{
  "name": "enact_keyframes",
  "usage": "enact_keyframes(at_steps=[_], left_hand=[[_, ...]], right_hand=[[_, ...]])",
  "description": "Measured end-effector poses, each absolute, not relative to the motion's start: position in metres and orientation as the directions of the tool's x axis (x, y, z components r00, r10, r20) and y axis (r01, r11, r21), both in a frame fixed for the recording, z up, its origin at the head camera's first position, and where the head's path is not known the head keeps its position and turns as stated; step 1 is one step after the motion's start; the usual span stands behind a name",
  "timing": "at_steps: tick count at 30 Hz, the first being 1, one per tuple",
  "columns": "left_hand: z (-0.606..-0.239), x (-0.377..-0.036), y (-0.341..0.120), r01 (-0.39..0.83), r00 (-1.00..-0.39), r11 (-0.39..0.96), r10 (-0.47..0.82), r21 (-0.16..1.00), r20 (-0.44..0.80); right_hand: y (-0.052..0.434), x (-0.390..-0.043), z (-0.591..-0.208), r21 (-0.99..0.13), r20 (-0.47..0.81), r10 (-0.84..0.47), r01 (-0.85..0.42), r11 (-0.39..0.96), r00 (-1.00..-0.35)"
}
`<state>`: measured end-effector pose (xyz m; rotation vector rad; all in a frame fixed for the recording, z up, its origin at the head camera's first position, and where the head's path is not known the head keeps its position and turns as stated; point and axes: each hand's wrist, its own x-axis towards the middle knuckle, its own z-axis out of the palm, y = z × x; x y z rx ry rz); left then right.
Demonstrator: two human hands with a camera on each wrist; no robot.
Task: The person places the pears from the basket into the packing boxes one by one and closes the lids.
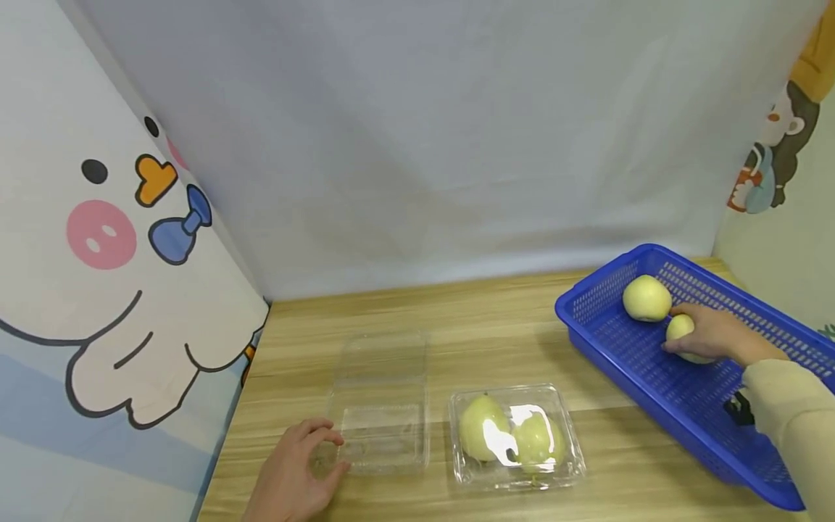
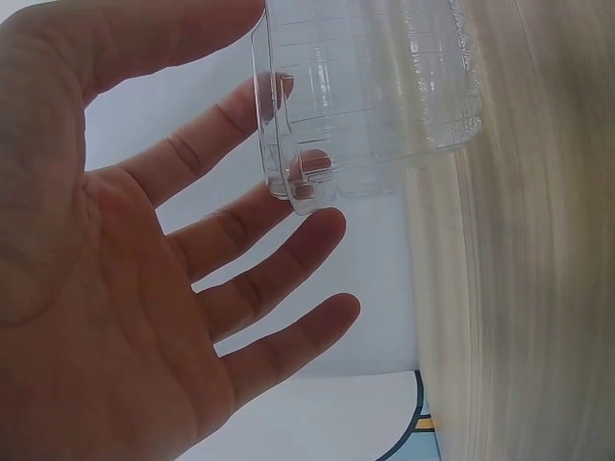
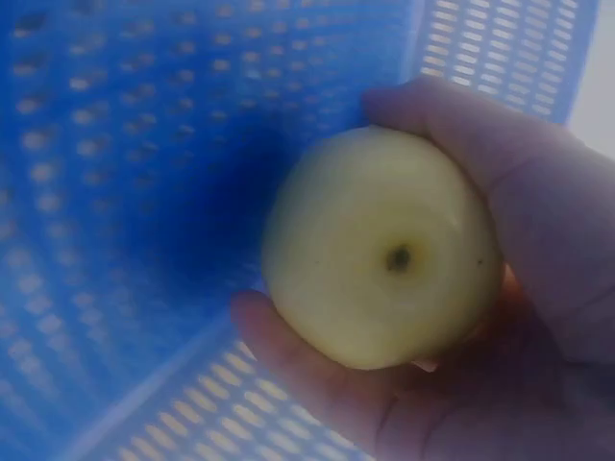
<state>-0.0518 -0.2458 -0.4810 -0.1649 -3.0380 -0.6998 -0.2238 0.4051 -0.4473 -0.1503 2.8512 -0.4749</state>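
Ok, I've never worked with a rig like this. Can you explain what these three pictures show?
No machine here: these are a person's bare hands. The wide picture comes from a camera worn on the head; each close-up comes from a wrist camera. On the wooden table lie an open clear container, a clear box with two pale fruits inside, and a blue basket. The left hand is at the open container's edge. The right hand reaches into the basket and grips a pale yellow fruit; another fruit sits beside it.
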Motion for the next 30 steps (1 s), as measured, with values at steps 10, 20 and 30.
enact_keyframes(at_steps=[10, 20, 30], left_hand=[[-0.481, -0.049, -0.245, 0.078, -0.997, 0.892, 0.065, 0.446, 0.044], [-0.478, -0.050, -0.243, 0.084, -0.996, 0.886, 0.065, 0.457, 0.057], [-0.479, -0.051, -0.235, 0.079, -0.997, 0.880, 0.067, 0.468, 0.043]], right_hand=[[0.360, -0.235, -0.386, -0.324, -0.052, -0.149, -0.125, 0.938, -0.987], [0.260, -0.237, -0.348, -0.423, 0.054, -0.217, -0.219, 0.879, -0.975], [0.165, -0.222, -0.355, -0.542, 0.044, -0.336, -0.305, 0.783, -0.941]])
